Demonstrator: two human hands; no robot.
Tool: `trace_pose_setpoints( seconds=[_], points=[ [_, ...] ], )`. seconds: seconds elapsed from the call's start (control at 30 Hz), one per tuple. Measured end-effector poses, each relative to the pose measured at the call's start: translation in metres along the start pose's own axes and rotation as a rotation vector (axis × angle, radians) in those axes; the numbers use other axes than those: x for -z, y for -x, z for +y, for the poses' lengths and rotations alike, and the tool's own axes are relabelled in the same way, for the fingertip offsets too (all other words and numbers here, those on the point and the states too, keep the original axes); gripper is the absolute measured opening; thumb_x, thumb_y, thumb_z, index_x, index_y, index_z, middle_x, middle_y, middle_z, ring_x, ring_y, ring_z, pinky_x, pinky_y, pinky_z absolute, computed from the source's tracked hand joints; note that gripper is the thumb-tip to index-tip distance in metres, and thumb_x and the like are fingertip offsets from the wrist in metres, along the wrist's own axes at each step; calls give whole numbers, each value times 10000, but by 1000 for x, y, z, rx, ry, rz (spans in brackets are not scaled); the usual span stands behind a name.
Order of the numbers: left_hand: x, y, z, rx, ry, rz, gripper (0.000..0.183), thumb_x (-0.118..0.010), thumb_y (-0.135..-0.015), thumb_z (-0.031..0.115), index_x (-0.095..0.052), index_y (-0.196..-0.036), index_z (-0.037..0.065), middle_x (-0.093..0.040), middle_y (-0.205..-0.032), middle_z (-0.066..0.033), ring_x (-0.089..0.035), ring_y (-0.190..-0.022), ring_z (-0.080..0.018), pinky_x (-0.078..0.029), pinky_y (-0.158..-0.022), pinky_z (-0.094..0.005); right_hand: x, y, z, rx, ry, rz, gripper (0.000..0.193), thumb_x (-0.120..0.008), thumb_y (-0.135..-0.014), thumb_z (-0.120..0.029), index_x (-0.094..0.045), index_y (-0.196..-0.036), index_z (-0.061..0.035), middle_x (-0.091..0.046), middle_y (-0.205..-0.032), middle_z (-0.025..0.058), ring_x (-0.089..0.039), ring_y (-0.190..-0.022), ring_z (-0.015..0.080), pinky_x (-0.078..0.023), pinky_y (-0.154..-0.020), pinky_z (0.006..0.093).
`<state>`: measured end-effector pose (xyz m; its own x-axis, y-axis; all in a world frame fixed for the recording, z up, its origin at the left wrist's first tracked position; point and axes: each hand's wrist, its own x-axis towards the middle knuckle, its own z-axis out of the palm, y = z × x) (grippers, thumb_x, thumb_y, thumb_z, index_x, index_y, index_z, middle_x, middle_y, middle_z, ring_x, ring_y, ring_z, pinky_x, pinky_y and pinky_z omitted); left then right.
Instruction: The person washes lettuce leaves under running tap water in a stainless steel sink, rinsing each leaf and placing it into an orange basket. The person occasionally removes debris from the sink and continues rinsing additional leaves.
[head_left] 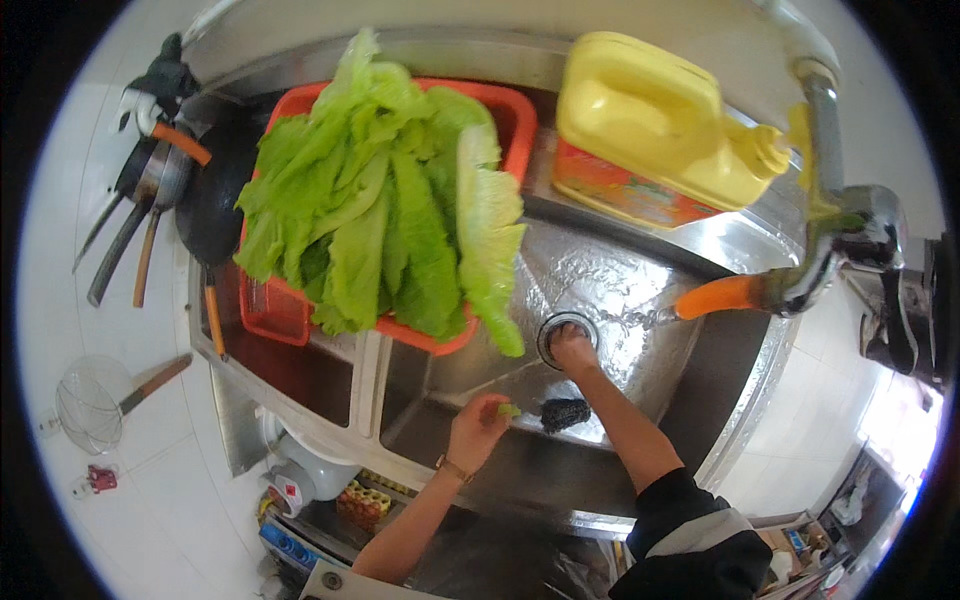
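My right hand [573,350] reaches down into the round drain [547,355] of the steel sink [640,340]. Its fingers look drawn together there, and whatever is between them is hidden. A small scrap of green leaf [510,410] is pinched in my left hand [478,432], held above the sink's near part. Between my two arms, a dark scouring pad [565,414] lies on the sink floor. Big lettuce leaves [380,200] are heaped in an orange-red basket [518,125] at the far left of the sink, some hanging over its near edge.
Water runs from a faucet [850,240] with an orange spout at right. A yellow jug [640,120] lies on its side along the back ledge. Pans [210,200] and a wire strainer [92,405] hang at left. A gas cylinder [320,475] stands below.
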<state>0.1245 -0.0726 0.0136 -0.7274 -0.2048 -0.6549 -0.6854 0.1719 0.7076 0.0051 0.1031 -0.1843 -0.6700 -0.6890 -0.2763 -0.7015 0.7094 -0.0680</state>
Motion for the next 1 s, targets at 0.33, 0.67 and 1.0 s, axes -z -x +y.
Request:
trace_pose_setpoints(
  seconds=[0.33,0.67,1.0],
  points=[
    [41,35,6,-15,512,117,265,-634,-862,-17,-581,-1119,17,-635,-951,-36,-612,-872,-105,-507,-766,-247,-4,-4,6,-193,-365,155,132,-562,-804,-81,-632,-899,-20,-638,-816,185,-655,-712,330,-539,-583,413],
    [186,132,-28,-179,927,711,305,-579,-890,-4,-542,-1189,43,-594,-1036,-47,-574,-922,-121,-497,-784,-267,69,26,-8,-454,-753,295,130,-638,-827,-68,-662,-941,-10,-671,-802,143,-646,-729,252,-502,-692,343],
    [350,95,-326,80,752,1103,382,-645,-884,123,-524,-1241,61,-589,-1131,-82,-559,-992,-216,-497,-817,-367,248,63,-315,24,-1094,547,123,-686,-801,34,-633,-900,-16,-641,-843,100,-614,-741,173,-508,-674,271]
  ],
)
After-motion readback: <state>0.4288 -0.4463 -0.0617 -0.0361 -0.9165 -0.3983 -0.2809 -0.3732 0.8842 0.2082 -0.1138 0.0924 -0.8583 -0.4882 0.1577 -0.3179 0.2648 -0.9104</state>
